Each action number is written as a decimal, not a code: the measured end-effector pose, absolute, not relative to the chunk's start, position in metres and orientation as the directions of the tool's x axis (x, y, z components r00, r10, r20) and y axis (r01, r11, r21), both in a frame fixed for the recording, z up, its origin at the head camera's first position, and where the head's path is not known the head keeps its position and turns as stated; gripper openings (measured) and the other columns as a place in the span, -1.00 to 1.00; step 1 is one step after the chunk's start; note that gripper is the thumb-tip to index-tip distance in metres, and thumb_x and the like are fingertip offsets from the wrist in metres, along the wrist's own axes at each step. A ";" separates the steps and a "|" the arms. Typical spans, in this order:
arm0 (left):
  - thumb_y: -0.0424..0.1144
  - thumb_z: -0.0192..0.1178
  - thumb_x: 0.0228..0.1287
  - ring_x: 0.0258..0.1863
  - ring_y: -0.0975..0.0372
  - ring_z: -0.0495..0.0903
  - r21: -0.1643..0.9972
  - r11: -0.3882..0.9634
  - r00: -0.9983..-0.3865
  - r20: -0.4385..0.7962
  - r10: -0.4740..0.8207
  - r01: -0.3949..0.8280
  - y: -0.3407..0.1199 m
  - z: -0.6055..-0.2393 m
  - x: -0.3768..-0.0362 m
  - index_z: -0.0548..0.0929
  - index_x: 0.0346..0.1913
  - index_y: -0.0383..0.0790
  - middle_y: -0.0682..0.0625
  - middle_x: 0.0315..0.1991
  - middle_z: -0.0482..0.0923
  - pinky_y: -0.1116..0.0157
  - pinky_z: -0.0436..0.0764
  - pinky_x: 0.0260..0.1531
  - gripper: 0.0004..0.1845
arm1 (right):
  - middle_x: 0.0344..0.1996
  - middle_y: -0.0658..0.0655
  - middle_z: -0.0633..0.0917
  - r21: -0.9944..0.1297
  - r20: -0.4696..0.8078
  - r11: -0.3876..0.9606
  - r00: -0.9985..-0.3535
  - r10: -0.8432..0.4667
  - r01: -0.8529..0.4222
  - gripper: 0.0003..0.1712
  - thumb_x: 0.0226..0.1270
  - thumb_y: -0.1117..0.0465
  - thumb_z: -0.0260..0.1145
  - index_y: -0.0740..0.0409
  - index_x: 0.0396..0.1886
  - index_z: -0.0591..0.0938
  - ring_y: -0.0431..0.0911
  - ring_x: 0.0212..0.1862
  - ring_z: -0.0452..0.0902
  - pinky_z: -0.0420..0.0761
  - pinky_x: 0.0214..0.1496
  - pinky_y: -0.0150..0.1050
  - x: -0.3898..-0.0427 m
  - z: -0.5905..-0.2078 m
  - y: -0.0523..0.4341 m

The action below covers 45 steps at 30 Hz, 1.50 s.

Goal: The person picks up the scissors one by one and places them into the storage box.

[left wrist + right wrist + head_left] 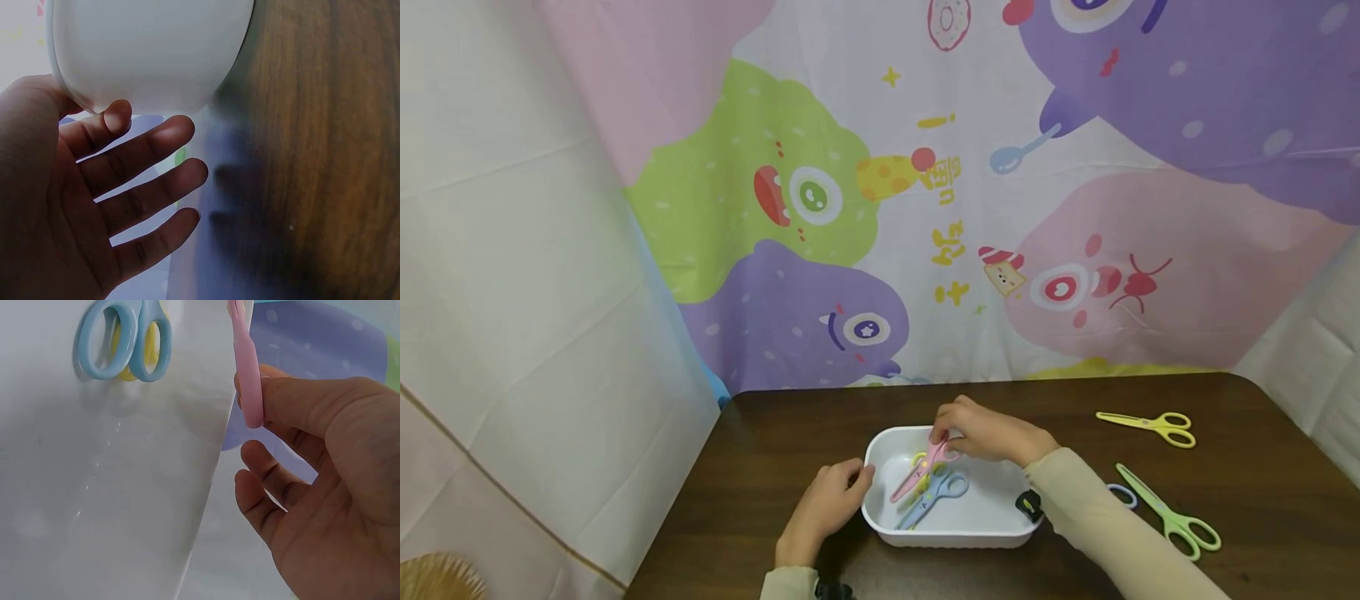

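Right hand (985, 433) pinching pink scissors (921, 469) by handle over white tray (880, 508); left hand (823, 508) fingers loosely spread against tray's outer wall, gripping nothing; blue scissors (936, 493) inside.

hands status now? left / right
Left hand: open, fingers straight against the white tray outer wall.
Right hand: pinching the pink scissors by the handle over the tray.
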State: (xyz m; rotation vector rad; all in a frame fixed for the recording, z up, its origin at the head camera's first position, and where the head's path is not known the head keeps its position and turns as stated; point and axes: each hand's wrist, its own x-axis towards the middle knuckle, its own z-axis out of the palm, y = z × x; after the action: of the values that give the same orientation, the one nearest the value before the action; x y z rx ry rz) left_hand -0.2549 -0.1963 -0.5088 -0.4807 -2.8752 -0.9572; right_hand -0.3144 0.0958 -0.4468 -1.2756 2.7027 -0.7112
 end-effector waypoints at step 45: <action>-0.05 0.08 0.55 -0.64 0.40 0.25 0.562 0.760 -0.945 0.176 0.275 0.326 -0.197 -0.511 -0.256 0.42 -0.52 -0.01 0.20 -0.64 0.24 0.40 0.28 -0.58 -0.62 | -0.23 -0.03 0.72 -0.418 0.129 0.521 -0.617 -0.777 -0.744 -0.83 0.27 0.38 0.45 0.09 -0.18 0.80 -0.15 -0.11 0.44 0.47 0.05 -0.23 -0.317 -0.458 0.079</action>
State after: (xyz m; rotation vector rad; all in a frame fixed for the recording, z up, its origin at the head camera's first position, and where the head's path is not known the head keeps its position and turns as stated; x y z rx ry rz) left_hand -0.2557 -0.1972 -0.5108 -0.4904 -2.8692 -0.9392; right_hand -0.3167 0.0795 -0.4583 -1.3390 2.6747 -0.6799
